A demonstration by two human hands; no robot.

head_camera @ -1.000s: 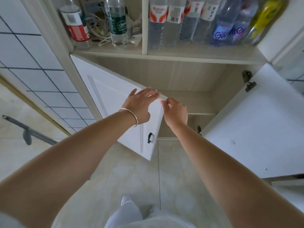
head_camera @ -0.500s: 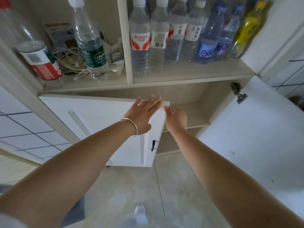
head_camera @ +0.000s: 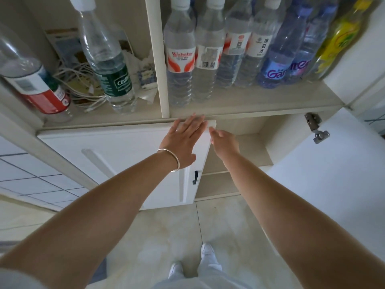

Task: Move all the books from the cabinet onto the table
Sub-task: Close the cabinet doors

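Note:
No books show in this view. My left hand (head_camera: 183, 142) lies flat, fingers spread, against the white left cabinet door (head_camera: 116, 161), which stands nearly flush with the frame. My right hand (head_camera: 224, 141) hovers just right of that door's upper corner, fingers loosely extended, holding nothing. The lower compartment (head_camera: 245, 147) behind it shows bare wooden shelves. The right cabinet door (head_camera: 333, 174) hangs wide open.
Several plastic water bottles (head_camera: 181, 59) stand on the open shelf above, with a tangle of white cables (head_camera: 83, 84) at the left. A black handle (head_camera: 195, 177) sits on the left door. Pale floor tiles (head_camera: 166, 236) and my white shoes (head_camera: 206, 253) lie below.
The left door has swung from half open to almost closed under my left hand. My right hand came off its top edge. The view tilted upward toward the bottle shelf.

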